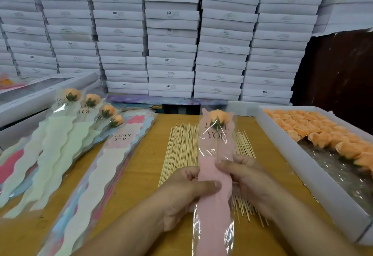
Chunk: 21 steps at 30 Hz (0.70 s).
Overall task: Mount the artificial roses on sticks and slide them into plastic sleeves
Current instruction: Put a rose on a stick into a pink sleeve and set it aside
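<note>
Gripping a pink "LOVE YOU" sleeve (215, 175), left hand (187, 191) and right hand (248, 177) hold it.

1 view only: head cam, wide-angle, looking forward and down over the worktop (153, 166) from its near edge. Close range, both forearms enter from the bottom of frame. Stacked white boxes (171, 33) fill the background past the far edge. Edges bow from lens distortion.

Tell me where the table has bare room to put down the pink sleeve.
Bare wood shows between the bundle of thin wooden sticks and the stack of empty wavy-edged sleeves, and narrowly between the sticks and the white tray of orange roses. The far left, with finished sleeved roses, is crowded.
</note>
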Each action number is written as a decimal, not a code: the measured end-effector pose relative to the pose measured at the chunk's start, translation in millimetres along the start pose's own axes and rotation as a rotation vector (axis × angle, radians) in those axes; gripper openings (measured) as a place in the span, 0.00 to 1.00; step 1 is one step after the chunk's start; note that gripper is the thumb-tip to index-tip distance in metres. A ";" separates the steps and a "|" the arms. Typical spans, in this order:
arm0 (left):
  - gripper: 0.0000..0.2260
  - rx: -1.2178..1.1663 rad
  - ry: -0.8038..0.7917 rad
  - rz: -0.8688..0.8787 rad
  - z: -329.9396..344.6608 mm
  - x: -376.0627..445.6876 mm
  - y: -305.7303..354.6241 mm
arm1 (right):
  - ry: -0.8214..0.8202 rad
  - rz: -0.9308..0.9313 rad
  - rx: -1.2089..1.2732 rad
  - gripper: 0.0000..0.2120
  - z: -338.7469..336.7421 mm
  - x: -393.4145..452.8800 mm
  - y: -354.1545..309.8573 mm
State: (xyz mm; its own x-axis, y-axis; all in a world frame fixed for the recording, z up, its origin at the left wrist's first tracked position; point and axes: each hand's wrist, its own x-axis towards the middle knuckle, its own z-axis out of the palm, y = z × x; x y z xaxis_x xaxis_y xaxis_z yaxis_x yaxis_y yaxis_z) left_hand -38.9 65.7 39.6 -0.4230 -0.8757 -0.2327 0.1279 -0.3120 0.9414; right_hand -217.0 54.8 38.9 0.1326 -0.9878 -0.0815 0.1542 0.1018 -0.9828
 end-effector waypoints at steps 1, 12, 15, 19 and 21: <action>0.14 -0.016 0.003 0.007 0.2 -0.3 -0.1 | -0.015 0.001 -0.013 0.13 2.6 -1.3 0.5; 0.13 0.096 -0.113 -0.068 -0.3 -0.9 -3.3 | 0.161 -0.046 -0.038 0.03 -4.2 6.7 -1.1; 0.13 0.144 -0.182 -0.116 -0.8 -1.6 -3.0 | 0.189 -0.052 0.002 0.02 -7.4 8.8 -2.9; 0.11 0.169 -0.170 -0.120 -0.1 -1.4 -4.8 | 0.193 -0.063 0.015 0.03 -7.8 9.9 -2.9; 0.10 0.160 -0.151 -0.100 0.3 -1.0 -4.7 | 0.170 -0.063 -0.020 0.04 -7.3 8.5 -2.0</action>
State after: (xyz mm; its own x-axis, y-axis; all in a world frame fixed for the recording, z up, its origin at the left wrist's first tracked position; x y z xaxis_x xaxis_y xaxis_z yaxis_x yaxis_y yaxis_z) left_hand -39.4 68.1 35.5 -0.5573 -0.7746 -0.2990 -0.0604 -0.3213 0.9450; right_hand -223.3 45.3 39.0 -0.0440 -0.9980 -0.0451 0.1371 0.0387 -0.9898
